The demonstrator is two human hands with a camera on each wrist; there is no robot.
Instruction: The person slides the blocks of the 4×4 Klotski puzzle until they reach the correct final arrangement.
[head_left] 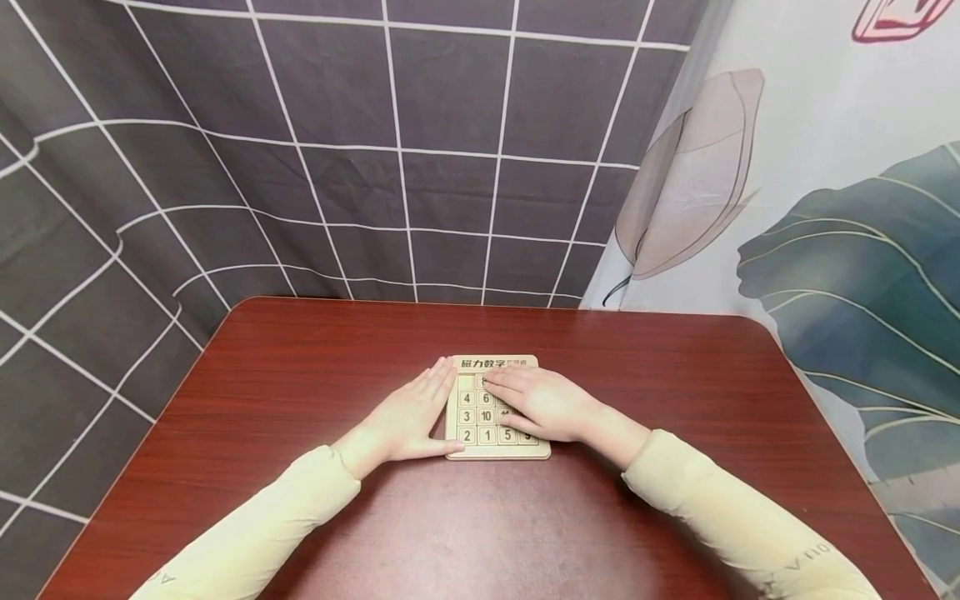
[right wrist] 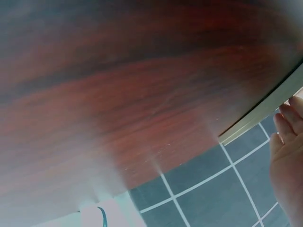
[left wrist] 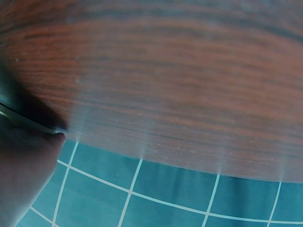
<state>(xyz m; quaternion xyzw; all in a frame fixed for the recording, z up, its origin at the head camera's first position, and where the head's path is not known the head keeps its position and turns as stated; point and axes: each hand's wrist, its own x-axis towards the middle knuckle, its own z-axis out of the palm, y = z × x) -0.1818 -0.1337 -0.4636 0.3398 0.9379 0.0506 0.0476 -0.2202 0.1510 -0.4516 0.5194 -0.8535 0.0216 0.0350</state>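
A pale wooden number slide puzzle (head_left: 498, 453) lies flat on the table, dark characters printed along its top strip. Several numbered tiles show, among them 4, 6, 3, 10, 2, 1 and 5; the slot at the grid's upper left holds no tile. My left hand (head_left: 412, 418) lies along the puzzle's left side with straight fingers, its thumb at the lower left corner. Across the right part of the tiles spreads my right hand (head_left: 551, 404), fingertips touching the upper rows and covering several tiles. The right wrist view catches the puzzle's edge (right wrist: 260, 113) beside the fingers.
The puzzle rests on a reddish-brown wooden table (head_left: 315, 358). Behind and to the left hangs a dark curtain (head_left: 450, 192) with a white grid; a pale leaf-patterned curtain (head_left: 810, 300) hangs at the right.
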